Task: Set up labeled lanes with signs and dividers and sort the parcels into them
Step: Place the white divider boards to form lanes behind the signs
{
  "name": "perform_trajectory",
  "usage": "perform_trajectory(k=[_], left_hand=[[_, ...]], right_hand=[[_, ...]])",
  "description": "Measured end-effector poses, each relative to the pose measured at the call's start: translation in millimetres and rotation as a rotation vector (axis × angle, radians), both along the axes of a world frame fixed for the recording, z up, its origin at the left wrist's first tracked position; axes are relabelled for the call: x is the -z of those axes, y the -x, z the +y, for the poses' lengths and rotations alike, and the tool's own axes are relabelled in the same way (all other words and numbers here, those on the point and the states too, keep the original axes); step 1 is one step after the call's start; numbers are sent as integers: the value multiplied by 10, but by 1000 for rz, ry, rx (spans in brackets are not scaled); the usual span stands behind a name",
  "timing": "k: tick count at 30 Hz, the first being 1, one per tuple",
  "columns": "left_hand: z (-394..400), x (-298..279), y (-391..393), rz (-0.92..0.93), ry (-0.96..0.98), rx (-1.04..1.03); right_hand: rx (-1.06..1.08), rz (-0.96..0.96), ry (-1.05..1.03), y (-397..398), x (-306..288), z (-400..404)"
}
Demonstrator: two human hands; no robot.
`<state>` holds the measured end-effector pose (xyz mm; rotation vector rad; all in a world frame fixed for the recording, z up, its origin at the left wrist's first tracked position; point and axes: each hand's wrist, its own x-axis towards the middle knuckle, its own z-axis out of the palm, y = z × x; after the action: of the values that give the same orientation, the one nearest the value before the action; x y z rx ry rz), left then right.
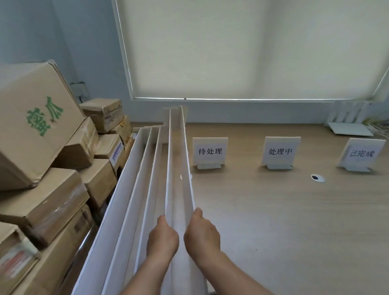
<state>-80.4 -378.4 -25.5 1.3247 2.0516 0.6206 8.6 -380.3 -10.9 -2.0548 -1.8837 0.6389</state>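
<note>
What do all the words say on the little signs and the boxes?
"待处理" on the left sign.
"处理中" on the middle sign.
"已完成" on the right sign.
Green characters on the big cardboard box: the second reads "瓜", the first is unclear.
Labels on the smaller boxes: too small to read.
</note>
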Motion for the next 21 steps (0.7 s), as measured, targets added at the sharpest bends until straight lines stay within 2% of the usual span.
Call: perform_trajectory(k=[10,21], left_hand=[[163,-463,-292,-111,-184,41],[-138,-721,-1417,-130,-230,228]], right_hand=[[124,-46,-201,-469,-376,81],[300,-138,-346,-1761,-636,-332]])
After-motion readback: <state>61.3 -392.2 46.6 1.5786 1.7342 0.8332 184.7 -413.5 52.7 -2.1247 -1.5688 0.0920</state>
